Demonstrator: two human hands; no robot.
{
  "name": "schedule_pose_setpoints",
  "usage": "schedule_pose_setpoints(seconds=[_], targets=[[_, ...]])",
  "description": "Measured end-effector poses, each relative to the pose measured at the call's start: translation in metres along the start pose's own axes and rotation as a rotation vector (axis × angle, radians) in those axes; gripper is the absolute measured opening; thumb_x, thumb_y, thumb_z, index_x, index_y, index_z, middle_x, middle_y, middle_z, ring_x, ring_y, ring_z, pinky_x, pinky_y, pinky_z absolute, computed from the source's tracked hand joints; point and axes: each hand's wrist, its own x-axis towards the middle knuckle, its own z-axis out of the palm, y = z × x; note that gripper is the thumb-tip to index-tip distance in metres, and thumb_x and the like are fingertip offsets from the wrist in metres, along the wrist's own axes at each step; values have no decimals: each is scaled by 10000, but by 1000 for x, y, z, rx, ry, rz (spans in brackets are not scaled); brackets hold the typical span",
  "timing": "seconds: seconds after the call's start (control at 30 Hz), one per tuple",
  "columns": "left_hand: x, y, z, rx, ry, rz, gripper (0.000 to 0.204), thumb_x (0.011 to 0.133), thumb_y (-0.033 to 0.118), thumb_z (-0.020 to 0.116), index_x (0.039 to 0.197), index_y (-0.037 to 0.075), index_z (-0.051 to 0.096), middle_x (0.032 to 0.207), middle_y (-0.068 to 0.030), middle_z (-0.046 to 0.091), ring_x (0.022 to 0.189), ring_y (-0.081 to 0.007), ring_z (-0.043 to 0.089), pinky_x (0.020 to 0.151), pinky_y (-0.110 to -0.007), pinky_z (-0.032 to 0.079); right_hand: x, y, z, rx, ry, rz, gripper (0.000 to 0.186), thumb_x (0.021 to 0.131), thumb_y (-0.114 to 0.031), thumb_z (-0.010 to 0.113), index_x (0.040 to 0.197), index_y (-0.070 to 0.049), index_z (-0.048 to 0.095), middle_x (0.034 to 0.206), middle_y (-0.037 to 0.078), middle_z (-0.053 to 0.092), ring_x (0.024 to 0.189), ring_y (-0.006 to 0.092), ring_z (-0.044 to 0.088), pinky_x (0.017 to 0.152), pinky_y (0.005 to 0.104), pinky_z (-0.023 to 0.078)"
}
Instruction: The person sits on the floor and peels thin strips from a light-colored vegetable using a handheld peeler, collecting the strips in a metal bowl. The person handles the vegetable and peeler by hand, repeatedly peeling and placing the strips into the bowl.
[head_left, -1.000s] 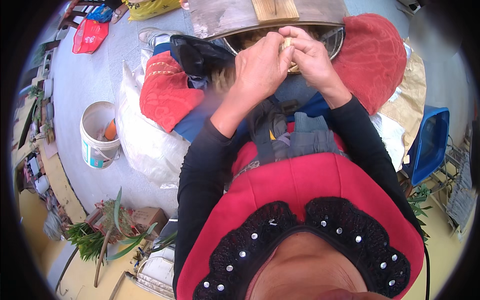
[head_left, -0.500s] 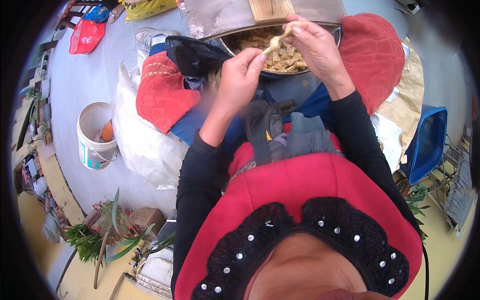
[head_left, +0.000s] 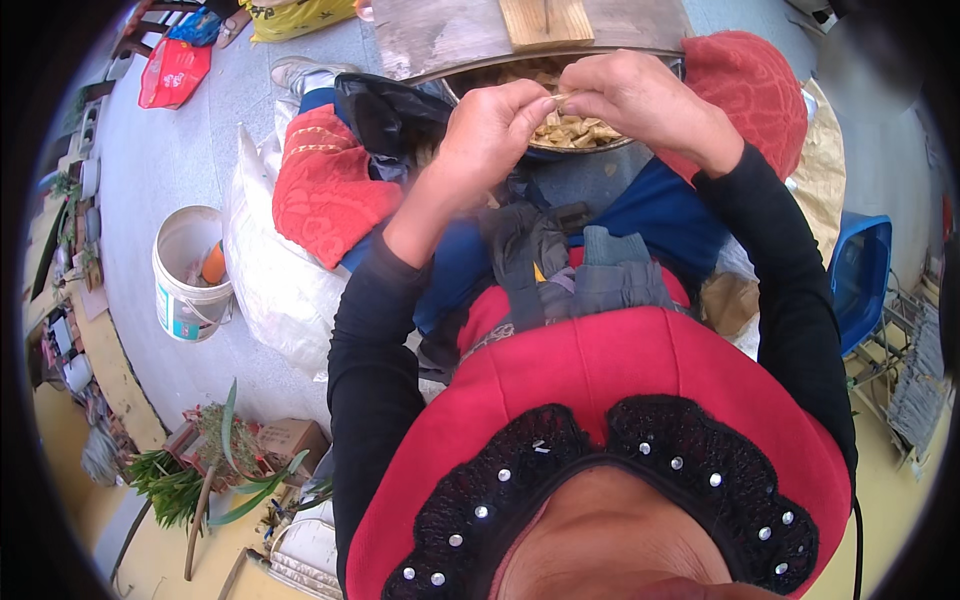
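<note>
My left hand [head_left: 486,128] and my right hand [head_left: 645,98] meet over a round metal basin [head_left: 612,145]. Each has thumb and forefinger pinched on a pale yellow strip [head_left: 559,101]. Little of the strip shows between the fingertips; the rest is hidden by my fingers. Below them the basin holds many pale yellow, strip-like pieces [head_left: 575,133], several of them knotted. A grey wooden board [head_left: 430,40] with a lighter wood block [head_left: 546,24] on it covers the basin's far part.
Red cloths [head_left: 325,190] cover my knees. A black plastic bag [head_left: 390,115] lies beside the left knee, next to a white sack [head_left: 275,270]. Farther left stands a white bucket [head_left: 190,285]. To the right are a blue tub [head_left: 862,275] and brown paper [head_left: 825,170].
My hands have come closer together, and the right has turned over and moved slightly down. The knot visible between them earlier is now mostly hidden by my fingers.
</note>
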Motion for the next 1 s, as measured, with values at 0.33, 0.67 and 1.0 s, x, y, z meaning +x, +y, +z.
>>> schedule_pose_setpoints(seconds=[0.33,0.67,1.0], targets=[[53,-11,-28,-420,20,-146,232,964,202,617,979,-14,701,703,50,540,658,-40,453,584,-197,366,18,19,-20,564,140,419,212,991,-209,559,1067,-41,663,725,-33,574,622,38,525,566,198,429],[102,-30,-24,-315,165,-108,175,964,150,592,938,-10,658,733,30,574,698,-52,504,649,-211,426,37,74,18,378,450,418,222,945,-221,594,1051,-42,670,791,63,640,722,158,604,670,299,488],[100,-22,-3,504,353,-38,196,925,271,594,977,90,650,837,-220,673,830,-417,653,734,-487,506,41,74,41,338,536,421,180,897,-192,616,976,-50,692,820,134,686,776,256,659,735,348,510]])
